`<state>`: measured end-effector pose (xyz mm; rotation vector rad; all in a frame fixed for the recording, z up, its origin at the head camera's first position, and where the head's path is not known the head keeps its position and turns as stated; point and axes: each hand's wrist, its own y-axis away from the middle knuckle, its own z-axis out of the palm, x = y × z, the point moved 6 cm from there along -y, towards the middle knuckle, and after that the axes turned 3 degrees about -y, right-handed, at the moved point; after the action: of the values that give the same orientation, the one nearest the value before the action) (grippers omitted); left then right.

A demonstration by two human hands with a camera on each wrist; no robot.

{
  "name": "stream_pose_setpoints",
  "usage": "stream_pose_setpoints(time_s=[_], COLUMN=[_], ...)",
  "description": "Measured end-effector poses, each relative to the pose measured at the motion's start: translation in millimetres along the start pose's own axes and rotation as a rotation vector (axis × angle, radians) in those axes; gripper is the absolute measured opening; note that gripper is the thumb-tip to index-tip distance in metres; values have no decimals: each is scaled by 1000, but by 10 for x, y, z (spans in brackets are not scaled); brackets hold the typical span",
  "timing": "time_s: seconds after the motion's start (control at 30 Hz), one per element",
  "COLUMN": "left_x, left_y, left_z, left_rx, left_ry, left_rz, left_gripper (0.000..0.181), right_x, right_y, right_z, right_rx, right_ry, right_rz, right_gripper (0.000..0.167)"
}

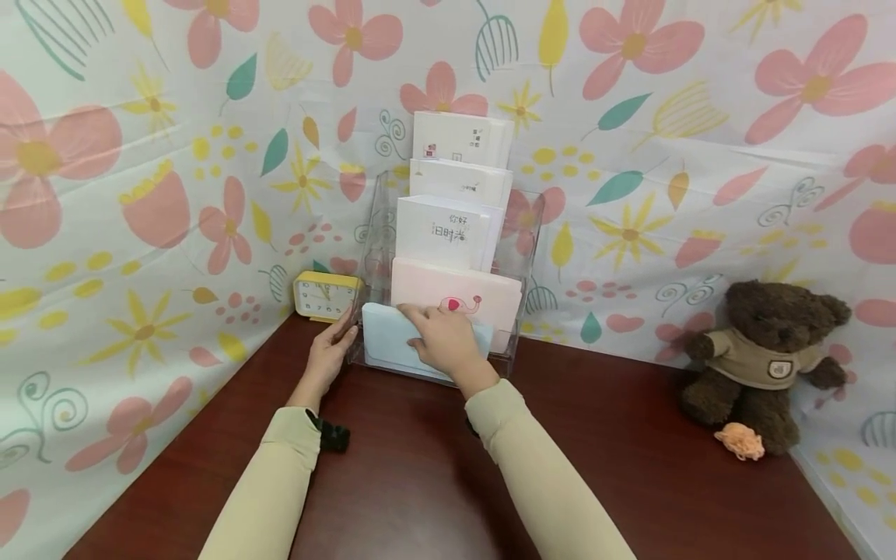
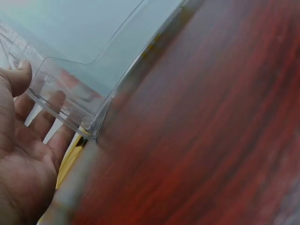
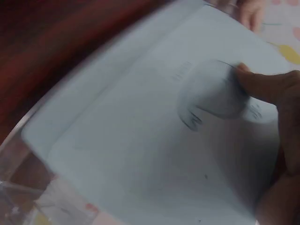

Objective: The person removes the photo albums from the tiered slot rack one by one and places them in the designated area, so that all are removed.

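Observation:
A clear plastic stepped display rack (image 1: 528,260) stands against the patterned backdrop with notebooks in its tiers. My left hand (image 1: 327,359) grips the rack's left side; in the left wrist view the thumb is by the edge and the fingers (image 2: 44,117) lie behind the clear wall. In the lowest tier sits a light blue notebook (image 1: 386,336). My right hand (image 1: 448,342) holds it at the top edge, its thumb (image 3: 262,85) on the cover, which bears a dark animal drawing. Behind it stands a pink notebook (image 1: 420,280) with an elephant.
White notebooks (image 1: 437,229) fill the upper tiers. A yellow clock (image 1: 327,294) stands just left of the rack. At the right sits a brown teddy bear (image 1: 759,358) with a small orange bundle (image 1: 740,441) at its feet. The tabletop (image 1: 392,482) is dark red wood.

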<state>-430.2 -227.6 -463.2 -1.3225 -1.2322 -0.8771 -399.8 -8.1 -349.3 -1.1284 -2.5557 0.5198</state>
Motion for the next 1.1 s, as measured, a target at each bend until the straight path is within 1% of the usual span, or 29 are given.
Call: stream_pose_setpoints(time_s=[0.07, 0.17, 0.2, 0.27, 0.33, 0.43, 0.57, 0.63, 0.73, 0.83, 0.93, 1.1], left_x=[-26, -57, -65, -78, -81, -59, -20, -8, 10, 18, 11, 6], left_y=[26, 68, 76, 80, 73, 54, 38, 33, 33, 38, 42, 38], left_z=[33, 48, 45, 26, -3, -22, -14, -12, -15, -11, -5, -35], left_rx=[5, -6, -9, -8, 6, 18, 8, 3, 4, 9, 7, 33], left_ry=[23, 39, 42, 41, 38, 55, 102, 107, 106, 106, 106, 75], left_rz=[1, -19, -26, -38, -44, -44, -27, -14, 1, -2, -9, -1], left_gripper=[54, 53, 53, 53, 53, 52, 49, 49, 48, 49, 49, 48], right_x=[-13, -58, -80, -130, -186, -261, -344, -374, -392, -386, -360, -307], right_y=[18, 65, 85, 126, 173, 262, 396, 448, 498, 534, 558, 562], right_z=[33, 54, 57, 54, 40, 28, 41, 49, 44, 34, 17, -75], right_rx=[-46, -108, -118, -107, -65, 14, 82, 110, 149, 179, 224, 311], right_ry=[41, 59, 63, 56, 52, 72, 120, 138, 137, 128, 100, 29], right_rz=[10, 5, -3, -27, -50, -48, -14, -3, 14, 9, -9, -23], right_gripper=[63, 62, 62, 62, 66, 75, 87, 91, 92, 93, 92, 90])
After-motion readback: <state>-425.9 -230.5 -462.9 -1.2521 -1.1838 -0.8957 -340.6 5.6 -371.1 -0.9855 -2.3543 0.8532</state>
